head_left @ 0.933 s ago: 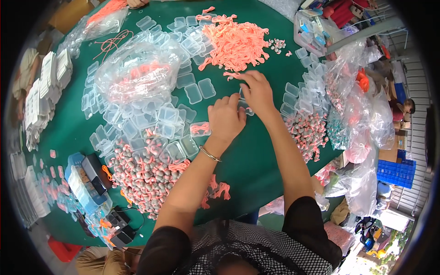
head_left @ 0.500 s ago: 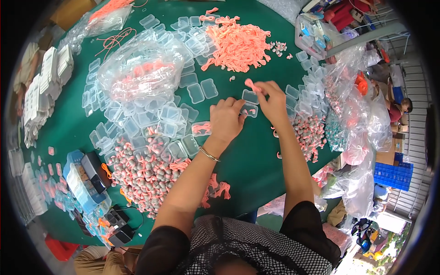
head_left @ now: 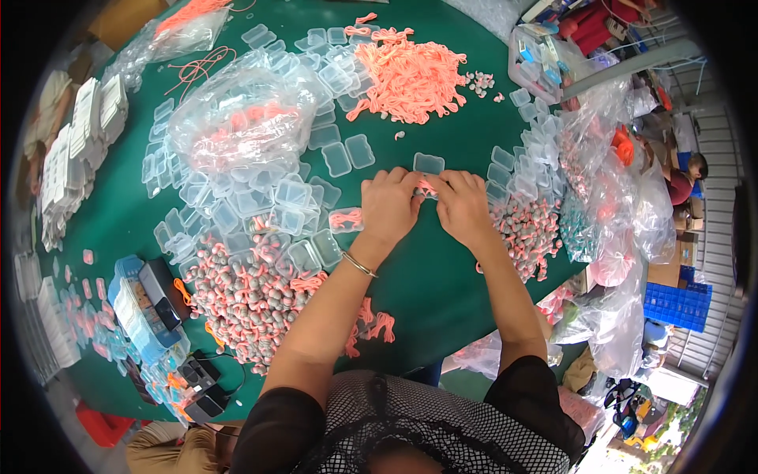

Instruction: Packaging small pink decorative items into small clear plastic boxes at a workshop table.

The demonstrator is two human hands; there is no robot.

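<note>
A small clear plastic box with its lid (head_left: pixel 429 163) raised lies on the green table between my hands. My left hand (head_left: pixel 388 205) grips the box's left side, thumb and fingers at its rim. From the right, my right hand (head_left: pixel 464 207) has its fingertips on a bundle of pink cord (head_left: pixel 426 188) that sits in the box's lower half. Fingers cover much of that half, so whatever else is inside is hidden. Left of my left hand is another clear box (head_left: pixel 346 220) with pink cord in it.
A heap of pink cord bundles (head_left: pixel 410 79) lies at the far side. Grey-and-pink small pieces are piled at left (head_left: pixel 245 300) and right (head_left: pixel 527 237). Clear boxes surround a plastic bag (head_left: pixel 245 118). A blue-and-white packet (head_left: pixel 138 304) stands far left.
My right hand has come down and left, bringing the pink cord bundle from above the box into it. My left hand has stayed at the box.
</note>
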